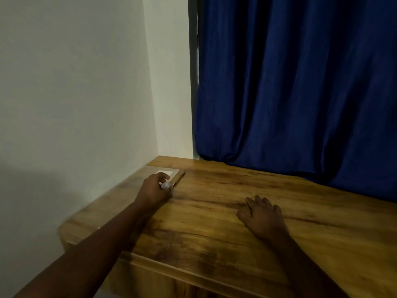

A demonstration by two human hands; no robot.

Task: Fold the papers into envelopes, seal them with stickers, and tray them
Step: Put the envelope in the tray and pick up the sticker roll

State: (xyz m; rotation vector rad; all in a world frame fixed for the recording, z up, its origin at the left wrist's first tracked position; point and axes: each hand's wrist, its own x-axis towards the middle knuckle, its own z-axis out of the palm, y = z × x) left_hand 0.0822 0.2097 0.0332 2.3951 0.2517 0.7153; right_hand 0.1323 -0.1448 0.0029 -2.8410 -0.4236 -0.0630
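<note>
Left hand [155, 188] pinches a small white object [165, 185] near the desk's [236, 233] far-left corner; right hand [263, 216] lies flat, released.

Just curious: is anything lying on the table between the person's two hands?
No: the head view shows only bare wooden table between left hand and right hand.

Left hand [154, 187]: pinches small white roll [165, 186] at table's [225, 233] far left corner.
Right hand [263, 218]: flat on table.
Curtain [300, 82]: behind table.
</note>
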